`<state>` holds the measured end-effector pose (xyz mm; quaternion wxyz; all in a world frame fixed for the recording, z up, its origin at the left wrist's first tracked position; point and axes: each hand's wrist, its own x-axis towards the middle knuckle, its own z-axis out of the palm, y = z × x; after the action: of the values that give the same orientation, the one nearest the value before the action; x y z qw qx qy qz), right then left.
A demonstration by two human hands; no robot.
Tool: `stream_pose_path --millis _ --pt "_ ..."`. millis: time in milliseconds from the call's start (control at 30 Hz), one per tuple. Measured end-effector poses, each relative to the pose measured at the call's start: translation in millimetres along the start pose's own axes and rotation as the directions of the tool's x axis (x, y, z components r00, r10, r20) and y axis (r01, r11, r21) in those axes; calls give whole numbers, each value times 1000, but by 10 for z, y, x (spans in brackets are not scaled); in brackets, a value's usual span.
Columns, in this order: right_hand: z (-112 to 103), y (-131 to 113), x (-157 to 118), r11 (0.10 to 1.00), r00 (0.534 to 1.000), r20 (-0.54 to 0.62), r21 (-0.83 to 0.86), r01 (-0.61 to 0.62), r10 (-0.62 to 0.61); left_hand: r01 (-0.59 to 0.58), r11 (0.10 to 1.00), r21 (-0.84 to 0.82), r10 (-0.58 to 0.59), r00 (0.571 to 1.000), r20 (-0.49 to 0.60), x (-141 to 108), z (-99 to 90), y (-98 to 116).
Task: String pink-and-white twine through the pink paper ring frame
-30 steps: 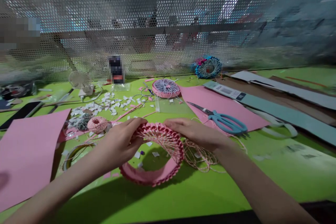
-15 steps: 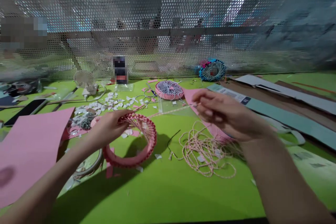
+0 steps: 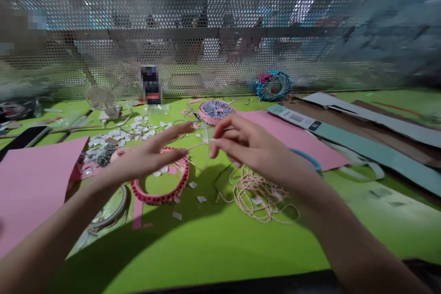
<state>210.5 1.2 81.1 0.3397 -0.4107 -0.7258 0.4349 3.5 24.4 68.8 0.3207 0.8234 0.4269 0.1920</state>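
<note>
On the green table lies a pink ring [image 3: 159,199] wrapped in cord along its rim, with thin strands crossing its far side. Just above its far edge hovers my left hand [image 3: 148,154], open, fingers and thumb stretched to the right and holding nothing. My right hand [image 3: 250,144] is in the air to its right. Its fingers are loosely bent, the thumb is apart from them, and no object shows in the grasp. Below the right hand sits a loose tangle of pale pink cord [image 3: 258,197], and a dark thin strand [image 3: 217,179] lies beside it.
A woven pink-rimmed disc [image 3: 217,111] and a blue woven ring [image 3: 274,86] stand farther back. Pink sheets [image 3: 34,179] lie left and right. A small fan [image 3: 100,97], paper scraps [image 3: 120,138], a phone [image 3: 25,140] and cardboard strips [image 3: 361,147] surround the work area, before a perforated metal screen [image 3: 193,32].
My left hand has let go of the pink ring, which now rests on the table. My right hand has moved left, towards my left hand, and the cord it was pulling has left it.
</note>
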Motion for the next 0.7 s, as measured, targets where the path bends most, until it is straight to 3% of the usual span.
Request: stream_pose_path --millis 67,133,267,333,400,433,467,500,600,700 --pt "99 10 72 999 998 49 12 32 -32 -70 996 -54 70 997 9 39 136 213" --pt "74 76 95 999 997 65 0 41 -41 -47 997 -63 43 998 -52 27 210 277" --pt "-382 395 -37 963 993 96 -265 -44 72 60 986 -156 -89 978 -188 -166 104 79" --pt "-707 585 -166 948 990 -8 -288 -137 141 65 952 -298 -178 912 -370 -294 -22 -68" --pt "-971 723 -297 964 973 -109 -152 -219 204 14 902 -432 -276 787 -552 -394 -142 -217" --pt "-1054 757 -350 966 963 -145 -89 -242 228 -3 889 -458 -309 734 -605 -425 -190 -291" --pt "-1093 764 -387 971 956 -176 -3 -239 235 16 894 -448 -324 715 -620 -441 -226 -361" --pt "-1089 744 -405 972 954 -188 67 -226 235 71 916 -394 -317 729 -607 -442 -249 -421" --pt "-839 557 -336 973 975 -67 111 -205 213 244 968 -61 -245 856 -455 -365 -212 -460" --pt "-398 303 -145 982 970 161 -79 -172 182 134 987 93 -106 960 -259 -219 -7 -204"
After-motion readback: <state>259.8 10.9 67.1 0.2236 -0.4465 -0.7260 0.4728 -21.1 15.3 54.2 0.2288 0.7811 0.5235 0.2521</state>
